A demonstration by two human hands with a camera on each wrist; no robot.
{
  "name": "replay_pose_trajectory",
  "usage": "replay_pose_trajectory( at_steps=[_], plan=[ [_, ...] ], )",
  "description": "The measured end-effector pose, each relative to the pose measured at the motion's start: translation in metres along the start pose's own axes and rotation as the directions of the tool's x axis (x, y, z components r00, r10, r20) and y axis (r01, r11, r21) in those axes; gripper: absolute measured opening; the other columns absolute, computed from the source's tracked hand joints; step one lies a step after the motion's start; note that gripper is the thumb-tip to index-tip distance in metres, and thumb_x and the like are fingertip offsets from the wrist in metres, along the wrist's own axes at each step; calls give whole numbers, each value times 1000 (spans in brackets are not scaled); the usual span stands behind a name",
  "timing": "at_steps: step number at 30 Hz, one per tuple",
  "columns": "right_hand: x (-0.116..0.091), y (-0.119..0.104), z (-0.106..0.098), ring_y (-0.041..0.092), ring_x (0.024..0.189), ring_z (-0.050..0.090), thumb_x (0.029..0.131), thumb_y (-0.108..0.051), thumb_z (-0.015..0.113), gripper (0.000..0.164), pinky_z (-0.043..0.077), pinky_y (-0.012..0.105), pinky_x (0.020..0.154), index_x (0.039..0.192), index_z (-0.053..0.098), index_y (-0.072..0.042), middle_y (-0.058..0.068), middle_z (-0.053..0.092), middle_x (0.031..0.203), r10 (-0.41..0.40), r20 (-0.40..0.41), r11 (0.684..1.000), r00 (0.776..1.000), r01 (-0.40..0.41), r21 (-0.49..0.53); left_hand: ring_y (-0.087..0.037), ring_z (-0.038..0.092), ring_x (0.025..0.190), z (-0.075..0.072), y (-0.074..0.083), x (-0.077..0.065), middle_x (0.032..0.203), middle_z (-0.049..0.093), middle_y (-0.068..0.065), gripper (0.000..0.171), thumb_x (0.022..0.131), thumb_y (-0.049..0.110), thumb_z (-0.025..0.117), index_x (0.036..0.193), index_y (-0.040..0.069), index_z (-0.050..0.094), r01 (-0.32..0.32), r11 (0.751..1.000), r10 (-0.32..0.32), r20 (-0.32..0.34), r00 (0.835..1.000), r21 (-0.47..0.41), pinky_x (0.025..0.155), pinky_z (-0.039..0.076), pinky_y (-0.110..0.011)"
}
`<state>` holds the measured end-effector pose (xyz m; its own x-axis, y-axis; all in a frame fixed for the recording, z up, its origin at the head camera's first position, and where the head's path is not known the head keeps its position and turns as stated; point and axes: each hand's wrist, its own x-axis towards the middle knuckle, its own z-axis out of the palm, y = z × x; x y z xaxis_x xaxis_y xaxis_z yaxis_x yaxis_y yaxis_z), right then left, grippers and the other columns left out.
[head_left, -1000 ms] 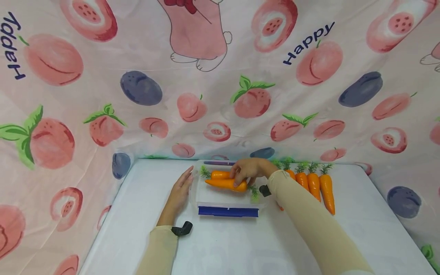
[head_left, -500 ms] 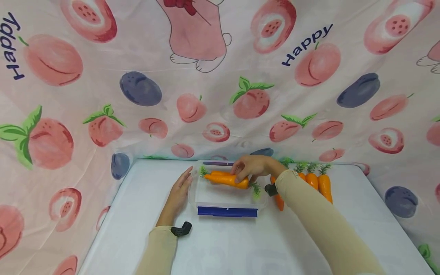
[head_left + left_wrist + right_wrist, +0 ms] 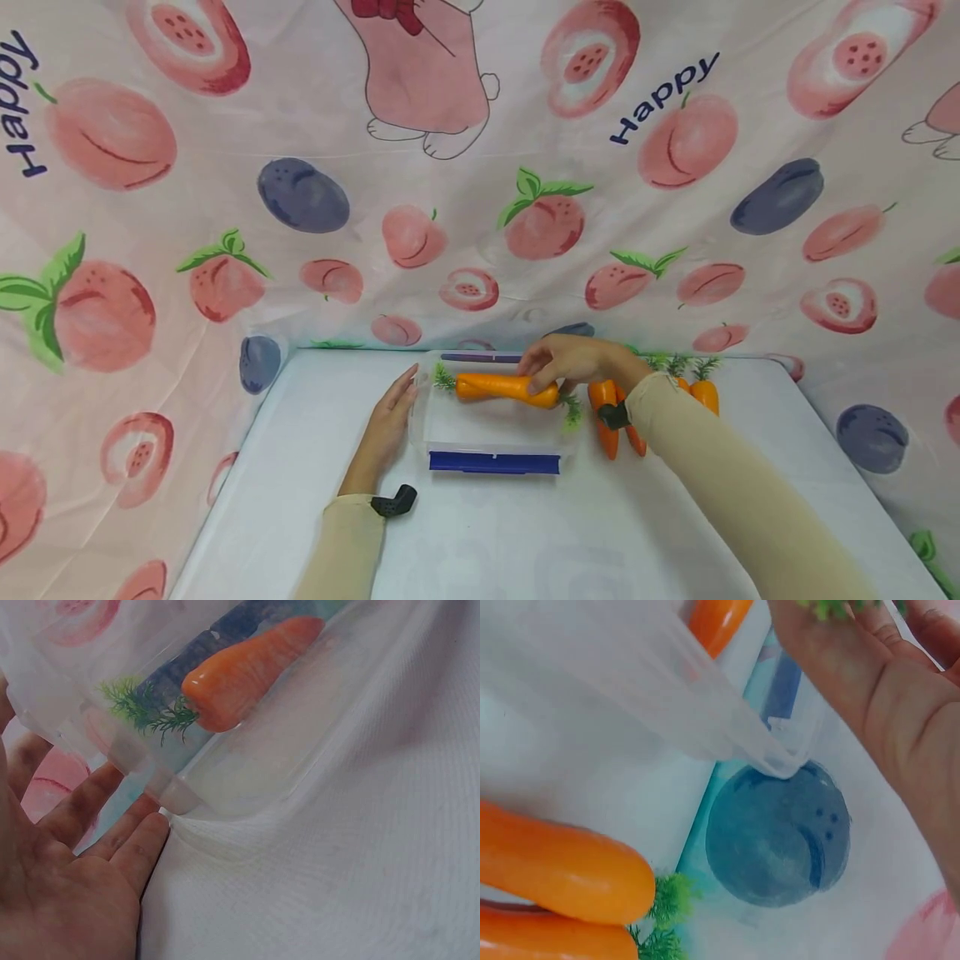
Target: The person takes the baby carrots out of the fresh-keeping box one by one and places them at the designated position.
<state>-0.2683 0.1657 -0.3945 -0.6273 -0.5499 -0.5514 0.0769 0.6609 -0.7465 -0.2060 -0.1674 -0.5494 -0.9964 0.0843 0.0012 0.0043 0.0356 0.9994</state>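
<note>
My right hand (image 3: 573, 362) pinches an orange carrot (image 3: 540, 393) near its leafy end, above a clear plastic box (image 3: 487, 437). The carrot points left, its green top hanging toward the box's right side. A second carrot (image 3: 467, 385) lies in the box along the back, leaves to the left; the held one partly covers it. In the left wrist view this lying carrot (image 3: 240, 679) shows beyond the clear wall. My left hand (image 3: 390, 417), fingers straight, touches the box's left side. The right wrist view shows mostly the palm (image 3: 900, 697), with the fingertips cut off.
Several more carrots (image 3: 602, 417) lie right of the box, partly behind my right forearm, leaves toward the back. A blue latch flap (image 3: 495, 462) sticks out at the box's front. Fruit-patterned cloth (image 3: 465, 225) hangs behind the white table (image 3: 480, 542).
My right hand has moved right and slightly toward the back, carrying the carrot with it. More of the carrots beside the box's right side now show. The left hand stays in place.
</note>
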Motion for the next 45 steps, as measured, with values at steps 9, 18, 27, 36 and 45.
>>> replay_pose_trajectory(
  at_steps=[9, 18, 27, 36, 45],
  plan=[
    [-21, 9, -8, 27, 106, 60, 86, -28, 80, 41, 59, 37, 86, 121, 67, -11, 9, 66, 120, -65, -62, 998, 996, 66, 1, -31, 24, 156, 1, -1, 0, 166, 33, -10, 52, 108, 36, 49, 158, 20, 41, 0, 999, 0, 11, 1000, -36, 128, 19, -54],
    [-41, 24, -17, 30, 109, 57, 91, -21, 76, 33, 57, 37, 92, 119, 67, -7, 13, 62, 120, -140, -104, 988, 985, 146, 49, -31, 26, 155, 1, 1, -1, 166, 34, -9, 54, 107, 41, 50, 157, 23, 42, 0, 1000, 0, -3, 1000, -6, 127, 21, -53],
    [-59, 39, -25, 32, 103, 57, 94, -23, 72, 31, 55, 36, 83, 121, 68, -7, 14, 63, 117, -141, -193, 987, 971, 154, 54, -30, 23, 156, 0, -1, 0, 167, 32, -9, 52, 109, 37, 49, 157, 21, 41, -15, 1000, 16, 12, 1000, -27, 128, 18, -52],
    [-74, 55, -29, 34, 106, 56, 97, -27, 71, 37, 58, 36, 86, 125, 64, -6, 17, 60, 121, -104, -232, 980, 967, 140, 144, -30, 23, 156, 1, -1, 0, 167, 31, -9, 50, 109, 32, 48, 158, 20, 40, -7, 999, 8, 10, 1000, -50, 129, 18, -51],
    [-89, 77, -29, 34, 104, 57, 95, -31, 74, 39, 58, 38, 83, 123, 63, -7, 17, 59, 120, -104, -287, 981, 952, 145, 127, -32, 21, 157, 1, 1, -1, 167, 30, -10, 52, 109, 38, 47, 158, 22, 40, 4, 1000, -4, 14, 1000, -23, 128, 18, -54]
  ],
)
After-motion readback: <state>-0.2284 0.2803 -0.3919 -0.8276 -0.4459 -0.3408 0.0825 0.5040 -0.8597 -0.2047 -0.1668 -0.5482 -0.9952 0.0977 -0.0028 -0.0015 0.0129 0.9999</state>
